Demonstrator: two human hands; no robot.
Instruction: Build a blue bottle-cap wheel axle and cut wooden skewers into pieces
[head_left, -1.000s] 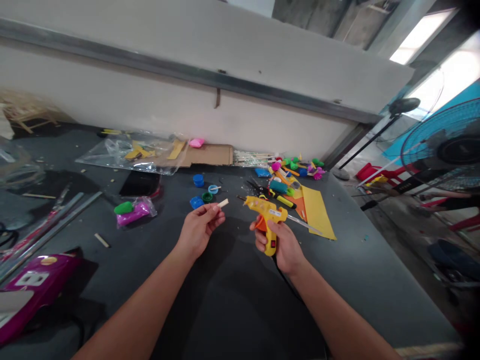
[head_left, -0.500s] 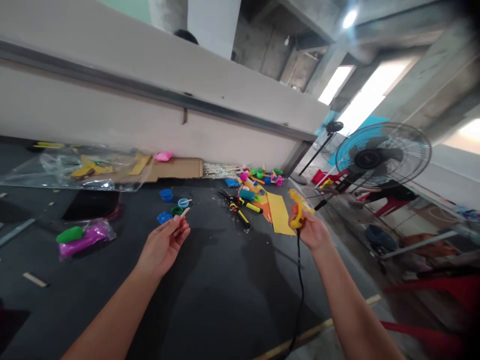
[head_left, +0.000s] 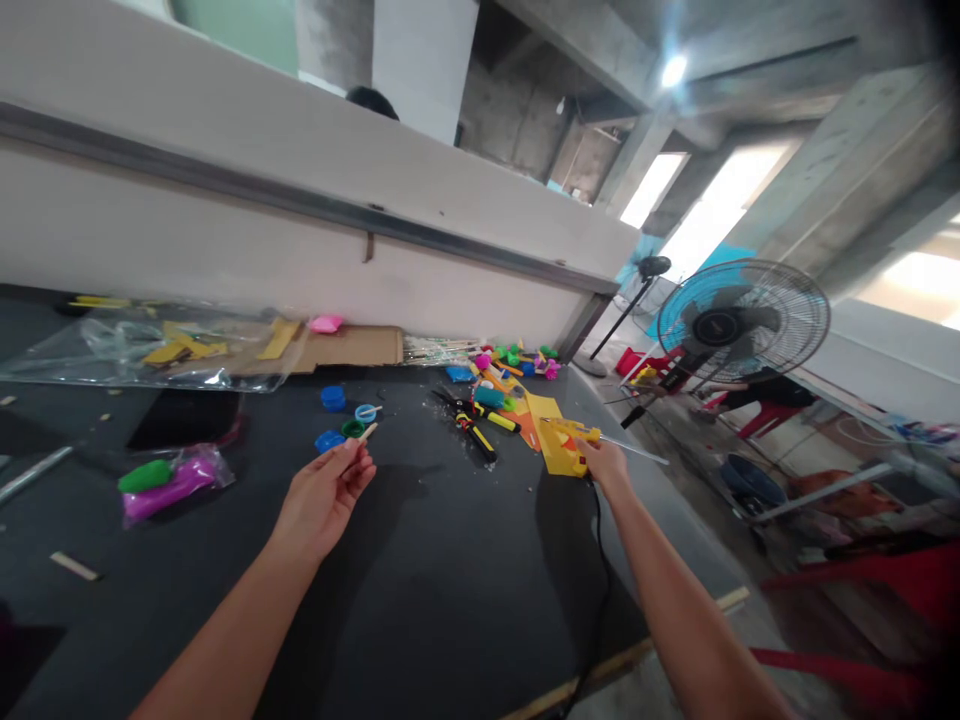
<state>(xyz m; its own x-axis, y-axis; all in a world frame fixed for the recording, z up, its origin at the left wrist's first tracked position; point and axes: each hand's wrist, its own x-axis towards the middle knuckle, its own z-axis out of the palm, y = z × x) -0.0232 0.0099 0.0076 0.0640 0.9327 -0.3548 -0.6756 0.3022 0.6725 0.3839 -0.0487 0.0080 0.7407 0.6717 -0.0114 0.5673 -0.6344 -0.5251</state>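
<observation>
The left hand is pinching a little wooden stick at one o'clock in its narrow fingers, while the right hand is curling around a yellow glue gun at ten o'clock.

Only the person's two arms show, reaching in from the near edge of the view: the left forearm at the near left and the right forearm at the near right. Both are bare all the way to the wrist, slim and smooth, and they narrow evenly as they run farther in. The left hand ends in slender fingers. The right hand sits farther off, and its fingers are too small to make out in detail.
</observation>
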